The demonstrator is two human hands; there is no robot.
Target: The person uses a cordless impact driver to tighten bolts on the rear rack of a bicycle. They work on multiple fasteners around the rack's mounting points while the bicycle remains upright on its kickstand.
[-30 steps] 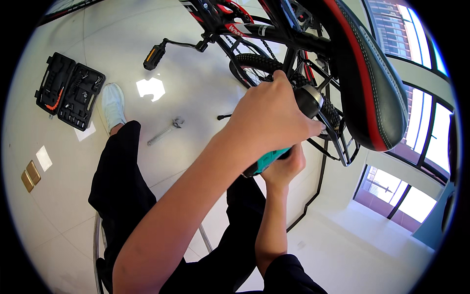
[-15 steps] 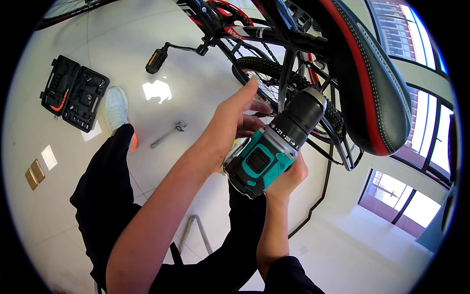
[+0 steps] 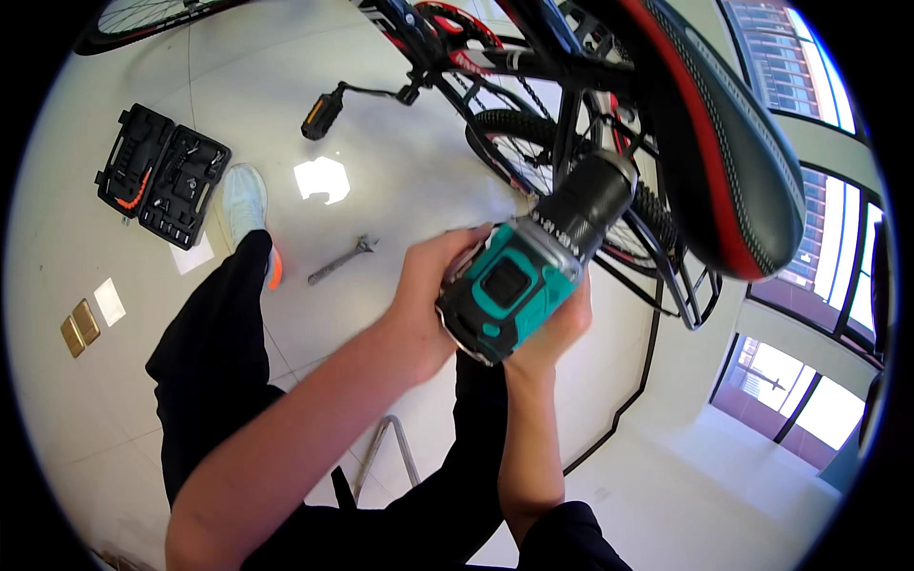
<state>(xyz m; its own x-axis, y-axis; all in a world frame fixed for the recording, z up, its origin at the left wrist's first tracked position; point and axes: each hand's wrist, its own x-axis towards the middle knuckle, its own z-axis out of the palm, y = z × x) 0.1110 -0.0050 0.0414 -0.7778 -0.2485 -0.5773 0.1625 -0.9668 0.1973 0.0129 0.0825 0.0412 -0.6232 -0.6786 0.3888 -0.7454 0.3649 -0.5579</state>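
Head view shows a teal and black cordless drill [image 3: 519,285] held in front of the person, at the rear of a black and red bicycle frame [image 3: 519,62]; the drill is the landmark for every place told below. Its ribbed black chuck [image 3: 609,176] points up and to the right, and a thin shaft runs from its nose toward the tubes under the saddle; whether the tip touches anything, I cannot tell.

The right hand [image 3: 568,328] is at the drill's underside, on the right, clamped around its lower part; the drill's body hides most of those fingers. The left hand [image 3: 427,300] lies against the drill's left side, and since its fingers mostly pass out of sight there, I cannot tell how tightly they close.

Right of and above the drill is the black bicycle saddle [image 3: 728,157] with red trim and pale stitching. Just above the drill is the knobbly rear tyre [image 3: 509,122], partly covered by the frame. Left of the drill, an adjustable wrench [image 3: 338,262] lies on the floor, with a black pedal [image 3: 322,116] farther up. Well to the left of the drill are a white shoe [image 3: 246,200] and, beyond it, an open black tool case [image 3: 122,152].
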